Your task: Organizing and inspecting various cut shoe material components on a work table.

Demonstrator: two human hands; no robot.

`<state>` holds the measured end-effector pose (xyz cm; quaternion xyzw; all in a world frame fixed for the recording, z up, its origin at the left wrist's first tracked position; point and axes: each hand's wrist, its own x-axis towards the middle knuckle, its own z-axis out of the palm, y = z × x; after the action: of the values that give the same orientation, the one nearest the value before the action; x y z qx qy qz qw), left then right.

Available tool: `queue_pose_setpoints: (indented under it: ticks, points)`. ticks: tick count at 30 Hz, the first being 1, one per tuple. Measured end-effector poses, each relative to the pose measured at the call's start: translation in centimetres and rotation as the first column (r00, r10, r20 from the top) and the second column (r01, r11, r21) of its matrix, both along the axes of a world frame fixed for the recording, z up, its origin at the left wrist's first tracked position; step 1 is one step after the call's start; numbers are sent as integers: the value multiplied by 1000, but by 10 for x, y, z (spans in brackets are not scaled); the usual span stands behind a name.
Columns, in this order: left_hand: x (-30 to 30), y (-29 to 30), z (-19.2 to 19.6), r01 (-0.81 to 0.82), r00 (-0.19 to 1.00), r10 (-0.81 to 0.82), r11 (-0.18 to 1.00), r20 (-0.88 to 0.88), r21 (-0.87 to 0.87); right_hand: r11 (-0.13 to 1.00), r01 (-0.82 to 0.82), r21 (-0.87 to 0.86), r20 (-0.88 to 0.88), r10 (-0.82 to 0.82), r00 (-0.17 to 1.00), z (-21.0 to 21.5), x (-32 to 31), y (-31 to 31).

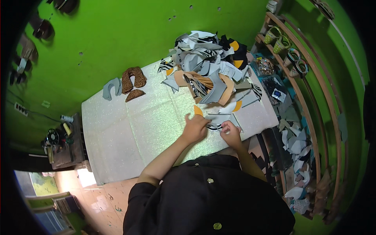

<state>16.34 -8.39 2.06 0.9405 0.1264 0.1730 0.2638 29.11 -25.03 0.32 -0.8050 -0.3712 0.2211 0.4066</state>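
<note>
Near the front right edge of the white table, my left hand (195,128) and my right hand (231,134) work close together. A small zebra-striped cut piece (214,127) lies between them. My left fingers are bent and closed at its left end, while my right fingers pinch near its right end; the exact grip is hard to see. Under and behind the fingers is a pale grey flat piece (217,118). An orange cut piece (198,111) lies just beyond my left hand, and a white and orange piece (237,106) lies beyond my right.
A high heap of cut pieces (207,58) stands at the table's back right. Brown spotted pieces (134,80) and a grey curved piece (112,88) lie back left on the table (105,137). A wooden rack (313,117) stands right; a dark machine (58,139) stands left.
</note>
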Motion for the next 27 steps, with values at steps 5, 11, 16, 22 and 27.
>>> queue_pose_setpoints:
  ticks: [5, 11, 16, 22, 27]
  points:
    - [-59, 24, 29, -300, 935, 282, 953, 214, 53, 906, -346, 243, -438, 421, 794, 60, -26, 34]
    - [-113, 57, 64, -46, 992, 51, 998, 119, -47, 823, -540, 178, 29, 544, 839, 114, -64, 87]
    - [-142, 61, 109, 129, 990, -128, 991, 52, -21, 736, -673, -78, 323, 657, 681, 133, -96, 131]
    - [-187, 83, 108, 73, 937, -30, 991, 347, -112, 756, -647, -99, 308, 642, 703, 125, -130, 147]
    - [-207, 93, 101, 12, 949, 153, 858, 277, -514, 751, -660, -22, 385, 616, 687, 153, -162, 158]
